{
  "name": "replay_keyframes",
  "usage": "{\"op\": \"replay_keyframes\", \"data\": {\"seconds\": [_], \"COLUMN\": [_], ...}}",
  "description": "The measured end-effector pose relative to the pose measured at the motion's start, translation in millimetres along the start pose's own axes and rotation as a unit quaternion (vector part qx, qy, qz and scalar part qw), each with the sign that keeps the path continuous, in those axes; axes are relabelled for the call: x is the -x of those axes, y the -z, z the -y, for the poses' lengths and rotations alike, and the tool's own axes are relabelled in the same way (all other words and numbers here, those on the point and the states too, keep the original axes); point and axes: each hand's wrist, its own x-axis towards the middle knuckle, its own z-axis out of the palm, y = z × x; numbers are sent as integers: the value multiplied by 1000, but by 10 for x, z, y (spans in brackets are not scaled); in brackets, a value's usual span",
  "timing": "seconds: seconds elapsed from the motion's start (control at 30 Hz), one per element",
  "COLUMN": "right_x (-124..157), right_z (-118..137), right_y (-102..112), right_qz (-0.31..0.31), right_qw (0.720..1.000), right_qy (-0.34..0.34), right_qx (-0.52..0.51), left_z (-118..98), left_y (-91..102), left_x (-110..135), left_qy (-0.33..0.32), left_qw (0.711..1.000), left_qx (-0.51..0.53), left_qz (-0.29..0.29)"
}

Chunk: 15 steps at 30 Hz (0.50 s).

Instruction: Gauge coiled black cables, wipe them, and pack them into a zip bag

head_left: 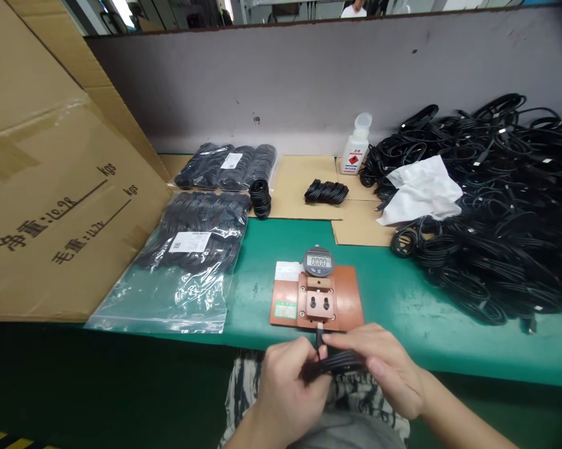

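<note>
A coiled black cable [339, 362] lies between my two hands at the table's front edge. My left hand [293, 380] is closed around the coil's left end, near the plug. My right hand [384, 365] holds the coil's right end, its index finger stretched onto the plug's black housing. The cable's plug [319, 335] points away from me, its metal tip at the front of a brown gauge fixture [349, 299]. Whether the tip sits inside the slot I cannot tell. On the fixture, a round digital gauge [318, 261] reads 0.000.
A large pile of black cables [491, 249] covers the right side, with a white cloth [421, 190] on it. A white bottle [356, 146] stands behind. Cable bundles [326, 192] lie on cardboard. Bagged cables [201, 218] and a big carton [66, 187] occupy the left.
</note>
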Motion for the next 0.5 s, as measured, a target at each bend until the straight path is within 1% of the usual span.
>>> {"op": "replay_keyframes", "data": {"seconds": [0.17,0.33,0.5], "right_x": [14,13,1], "right_z": [-10,3,17], "right_y": [-47,-76,-91], "right_qz": [-20,-19,-23], "right_qw": [999,998,996], "right_qy": [-12,-41,-48], "right_qx": [25,46,69], "left_z": [33,50,59], "left_y": [-56,-41,-42], "left_x": [-26,-52,-63], "left_qy": [9,5,-2], "left_qw": [1000,1000,1000], "left_qx": [-2,4,7], "left_qz": [-8,-13,-17]}}
